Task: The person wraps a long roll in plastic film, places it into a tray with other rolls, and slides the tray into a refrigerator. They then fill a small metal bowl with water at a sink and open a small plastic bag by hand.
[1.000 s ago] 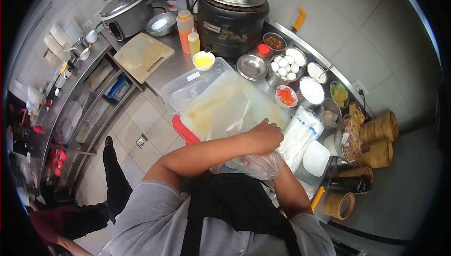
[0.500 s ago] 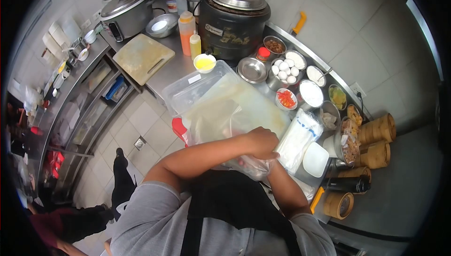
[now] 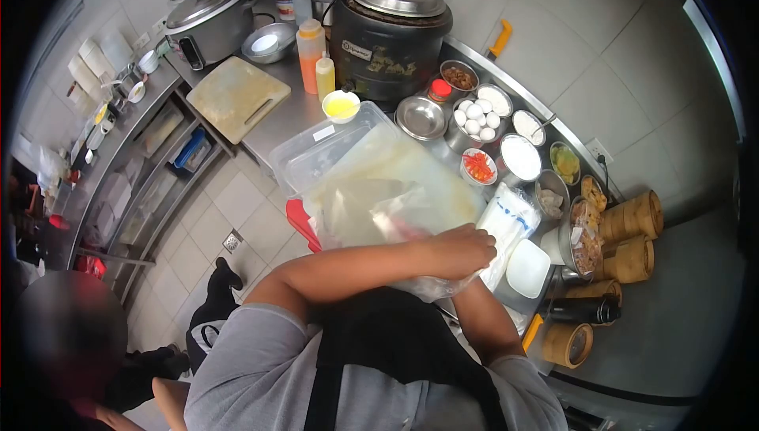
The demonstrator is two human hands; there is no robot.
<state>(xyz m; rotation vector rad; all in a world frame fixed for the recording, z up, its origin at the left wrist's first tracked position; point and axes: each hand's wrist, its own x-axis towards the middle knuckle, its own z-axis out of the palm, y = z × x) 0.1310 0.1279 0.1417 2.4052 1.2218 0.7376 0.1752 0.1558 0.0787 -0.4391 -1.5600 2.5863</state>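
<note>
A large clear plastic bag [image 3: 356, 213] lies over the pale cutting board [image 3: 427, 166], its mouth bunched around my right wrist. My left arm reaches across to the right, and my left hand [image 3: 466, 251] is closed on the bag's edge, beside the white package [image 3: 504, 229]. My right hand [image 3: 409, 231] is inside the bag, under the left forearm; only a blurred pinkish part shows through the plastic, and its fingers cannot be made out.
Behind the board stand a clear lid [image 3: 304, 154], sauce bottles [image 3: 311, 59], a black soup warmer [image 3: 387, 51], a bowl of eggs [image 3: 474, 119] and red strips [image 3: 478, 166]. Bamboo steamers [image 3: 632, 217] are at right. A person [image 3: 75, 344] is at lower left.
My left hand has moved right along my right forearm, drawing the bag's edge with it. My right hand shows further inside the bag. The person at lower left has come closer into view.
</note>
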